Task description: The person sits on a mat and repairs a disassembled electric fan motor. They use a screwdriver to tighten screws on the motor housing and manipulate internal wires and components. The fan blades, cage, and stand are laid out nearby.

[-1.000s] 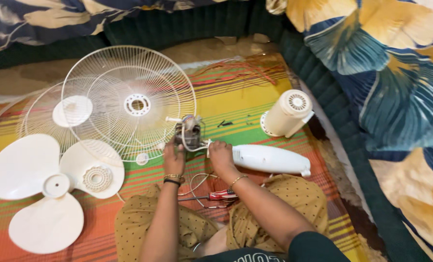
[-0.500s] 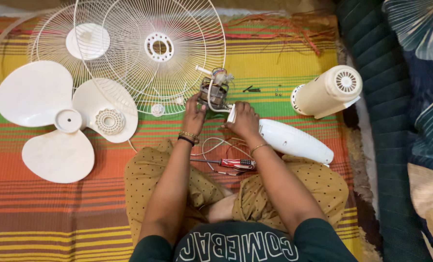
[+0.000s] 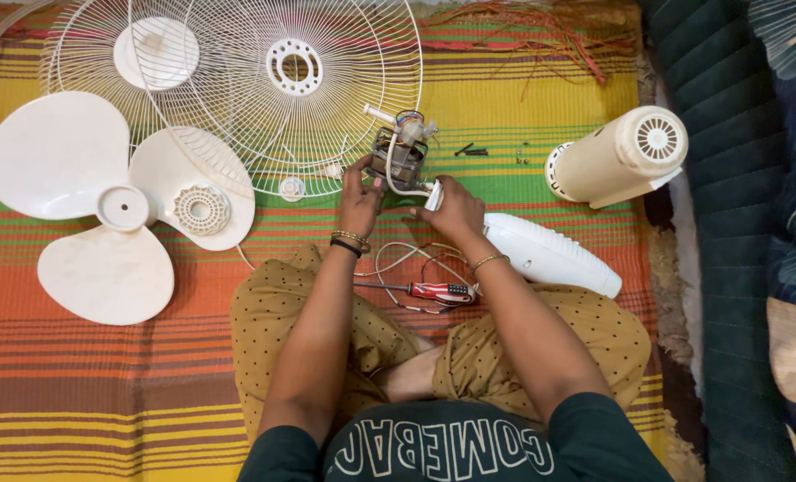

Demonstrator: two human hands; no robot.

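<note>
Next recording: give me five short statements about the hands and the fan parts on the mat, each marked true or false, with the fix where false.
1. Both hands are on the fan motor. True: the left hand and right hand touch it.
2. The screwdriver is in the right hand's grip. False: it lies on the person's lap.
3. The fan blade is mounted on the motor. False: it lies apart on the mat.
4. The wire guard lies flat on the mat. True.
5. The cream housing covers the motor. False: it lies off to the right.
</note>
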